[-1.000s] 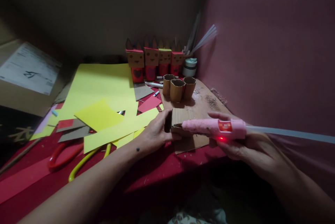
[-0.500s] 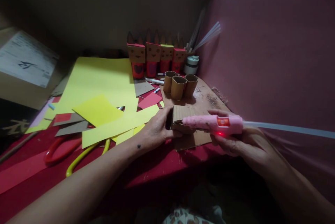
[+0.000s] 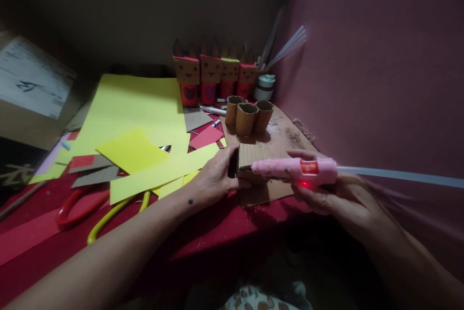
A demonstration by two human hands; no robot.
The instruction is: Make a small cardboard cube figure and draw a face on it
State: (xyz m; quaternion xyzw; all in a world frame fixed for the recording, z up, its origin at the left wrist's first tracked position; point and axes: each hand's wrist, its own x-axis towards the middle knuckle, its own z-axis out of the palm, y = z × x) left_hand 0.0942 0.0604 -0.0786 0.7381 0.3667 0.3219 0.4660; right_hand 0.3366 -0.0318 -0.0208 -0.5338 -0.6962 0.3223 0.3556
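Note:
My right hand [image 3: 328, 199] is closed round a pink hot glue gun [image 3: 279, 169], whose small red light glows. A long translucent glue stick [image 3: 395, 175] runs out of its back end. The nozzle lies at the edge of a small cardboard box [image 3: 252, 154]; whether it touches is unclear. Gripping that box from its left side is my left hand [image 3: 217, 175], fingers behind and thumb in front. Below the box, part of a flat cardboard sheet [image 3: 266, 195] shows. Three short cardboard tubes [image 3: 246, 119] stand upright just beyond.
Several cardboard figures [image 3: 190, 76] with drawn faces stand at the back, beside a pale lidded jar [image 3: 265, 88]. Yellow paper [image 3: 141, 102] covers the left of the red cloth [image 3: 203, 237]. Red and yellow scissor handles [image 3: 65, 208] stick out there. A pink wall [image 3: 380, 59] rises on the right.
The view has shifted slightly, so the background sits a little further left and higher. Both hands keep their hold on the box and the glue gun, with hardly any motion.

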